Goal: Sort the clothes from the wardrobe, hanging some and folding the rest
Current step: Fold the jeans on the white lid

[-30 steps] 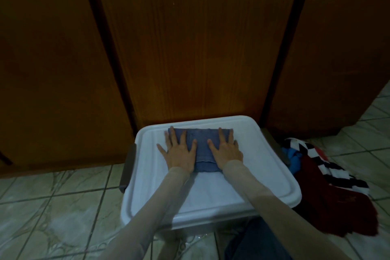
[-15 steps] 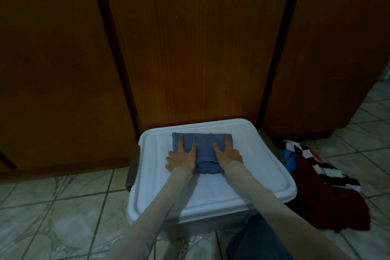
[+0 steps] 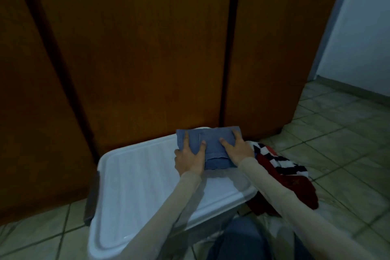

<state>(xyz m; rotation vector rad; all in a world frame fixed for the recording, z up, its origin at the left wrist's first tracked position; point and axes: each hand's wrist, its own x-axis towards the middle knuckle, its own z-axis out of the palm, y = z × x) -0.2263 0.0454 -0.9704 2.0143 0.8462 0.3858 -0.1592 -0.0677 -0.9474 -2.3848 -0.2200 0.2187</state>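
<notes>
Gripping a folded blue garment (image 3: 213,148) from both sides, at the far right corner of a white bin lid (image 3: 135,179): left hand (image 3: 190,159) with thumb on top and fingers (image 3: 186,139) curling round the left edge, right hand (image 3: 238,150) clasping the right edge likewise. Lying on the tiled floor (image 3: 337,143) just right of the bin, a heap of red and striped clothes (image 3: 282,177). Standing behind, closed wooden wardrobe doors (image 3: 147,48).

Folded blue garment (image 3: 213,150): compact rectangle, seam and hem visible, held over far right corner of white bin lid (image 3: 135,179). Clothes pile (image 3: 282,177): dark red fabric plus black-white-red striped piece, crumpled on floor just right of lid.
</notes>
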